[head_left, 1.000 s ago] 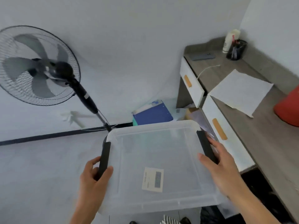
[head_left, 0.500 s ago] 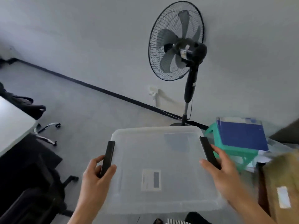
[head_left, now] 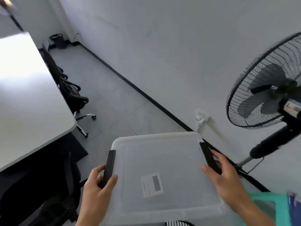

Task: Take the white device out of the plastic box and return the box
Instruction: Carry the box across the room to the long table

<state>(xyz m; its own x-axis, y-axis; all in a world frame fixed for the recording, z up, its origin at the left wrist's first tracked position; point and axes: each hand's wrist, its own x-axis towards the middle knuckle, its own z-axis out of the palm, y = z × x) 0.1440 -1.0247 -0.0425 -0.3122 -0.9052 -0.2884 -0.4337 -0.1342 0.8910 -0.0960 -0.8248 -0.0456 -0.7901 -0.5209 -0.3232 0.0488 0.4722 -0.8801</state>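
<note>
You carried lidded plastic box point(head_left: 162, 168) chest-high, left hand point(head_left: 96, 190) and right hand point(head_left: 226, 178) fingers clamped on black side latches. View swung left past pedestal fan point(head_left: 263, 95) toward white worktop point(head_left: 24, 95). White device unseen; return step likely underway.

Cool daylight; glare on white table point(head_left: 24, 88); fan point(head_left: 267, 88) motion-blurred (edges bowed by wide lens).

A grey tiled floor point(head_left: 117, 101) runs to the far corner, bearing black office chairs point(head_left: 71, 93) on the left beside a white table point(head_left: 27, 88), a dark bag-like object point(head_left: 57, 40) at the far wall, and a pedestal fan point(head_left: 267, 95) standing on the right.
</note>
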